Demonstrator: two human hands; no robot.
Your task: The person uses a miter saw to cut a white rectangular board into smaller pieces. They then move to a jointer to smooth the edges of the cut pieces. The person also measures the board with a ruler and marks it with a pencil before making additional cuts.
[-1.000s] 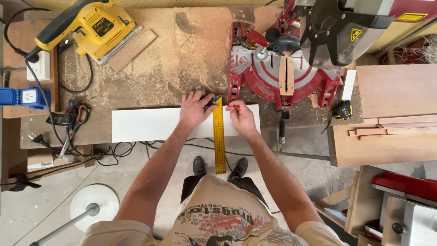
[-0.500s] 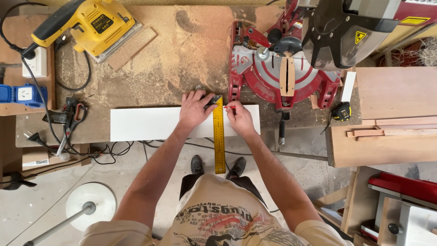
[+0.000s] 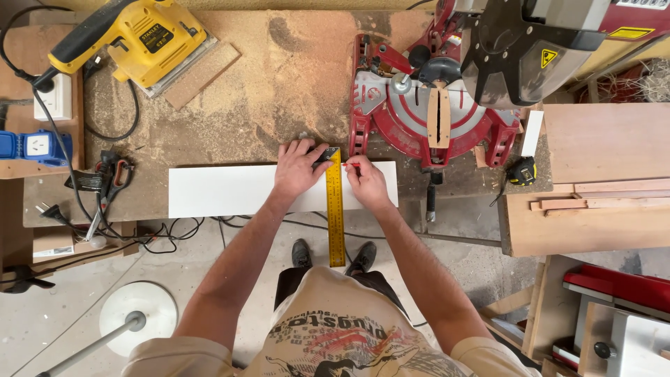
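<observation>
From here I see the yellow square lying across the white board at the bench's near edge, its blade overhanging toward me. My left hand presses flat on the square's stock; my right hand pinches a red pencil beside the blade. I judge this the marking step, which calls for holding the square firm. Farther right sits the red mitre saw.

Board, square and hands on the bench

The board lies across the bench; the square crosses it, left hand at its nine o'clock, right hand at three; saw at one, sander at ten.
</observation>
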